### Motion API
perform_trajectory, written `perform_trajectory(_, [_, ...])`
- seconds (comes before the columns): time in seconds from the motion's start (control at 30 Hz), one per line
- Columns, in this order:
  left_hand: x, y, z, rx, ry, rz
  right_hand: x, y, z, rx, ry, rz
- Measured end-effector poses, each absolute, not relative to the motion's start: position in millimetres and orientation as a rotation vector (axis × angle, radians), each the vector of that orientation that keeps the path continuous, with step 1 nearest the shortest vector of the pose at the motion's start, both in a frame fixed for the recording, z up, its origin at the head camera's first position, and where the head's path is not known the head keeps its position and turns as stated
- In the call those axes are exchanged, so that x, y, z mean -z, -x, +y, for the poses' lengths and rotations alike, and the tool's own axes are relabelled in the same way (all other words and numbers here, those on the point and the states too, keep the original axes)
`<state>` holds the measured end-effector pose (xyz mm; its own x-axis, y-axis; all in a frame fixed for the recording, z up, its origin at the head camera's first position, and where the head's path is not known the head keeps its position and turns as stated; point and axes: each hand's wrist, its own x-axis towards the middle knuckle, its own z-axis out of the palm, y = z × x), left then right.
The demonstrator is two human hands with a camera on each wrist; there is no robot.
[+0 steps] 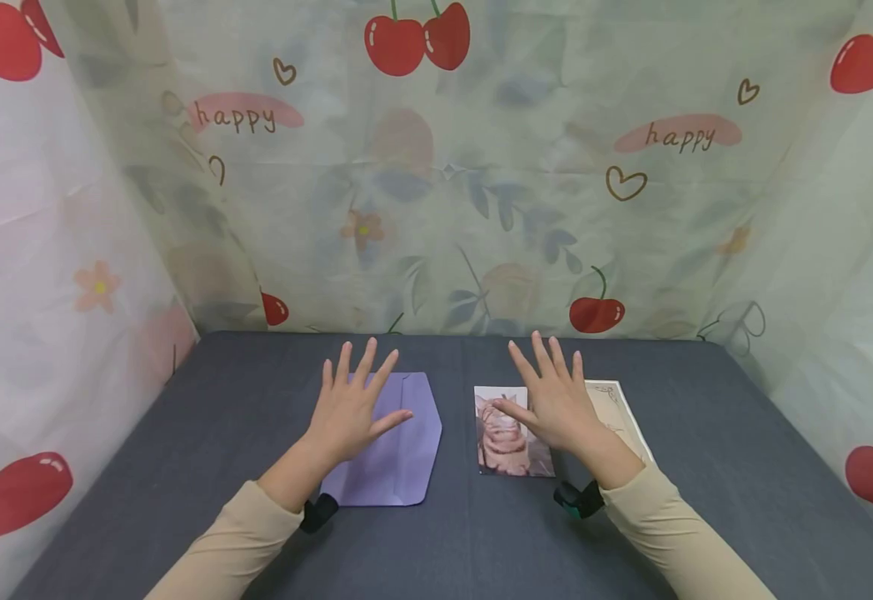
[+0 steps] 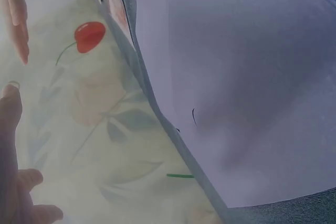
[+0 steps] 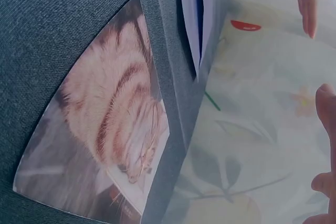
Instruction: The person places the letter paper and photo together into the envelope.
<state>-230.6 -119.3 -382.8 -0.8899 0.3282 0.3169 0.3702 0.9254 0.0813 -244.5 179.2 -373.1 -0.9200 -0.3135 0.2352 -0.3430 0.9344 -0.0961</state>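
Observation:
My left hand [image 1: 351, 412], fingers spread, hovers above a purple envelope [image 1: 416, 442] and holds nothing. The envelope's flap side points right in the head view, and in the left wrist view its surface [image 2: 236, 77] fills much of the frame. With fingers also spread, my right hand [image 1: 559, 404] is raised over a photo of a striped cat [image 1: 504, 442] and a cream card with an ornate border [image 1: 612, 408]. Part of both is hidden behind that hand. The right wrist view shows the cat photo [image 3: 110, 108] close up, lying on the cloth.
A dark grey cloth covers the table [image 1: 466, 542]. Behind and at both sides hangs a pale curtain [image 1: 481, 208] printed with cherries, flowers and the word "happy". Each wrist wears a black camera, the left one [image 1: 320, 512] and the right one [image 1: 579, 500].

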Motion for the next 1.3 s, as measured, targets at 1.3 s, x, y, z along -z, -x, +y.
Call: perform_trajectory(1.3, [390, 214, -122, 0.301, 0.992, -2.962, 398, 231, 119, -0.412, -1.104, -2.803])
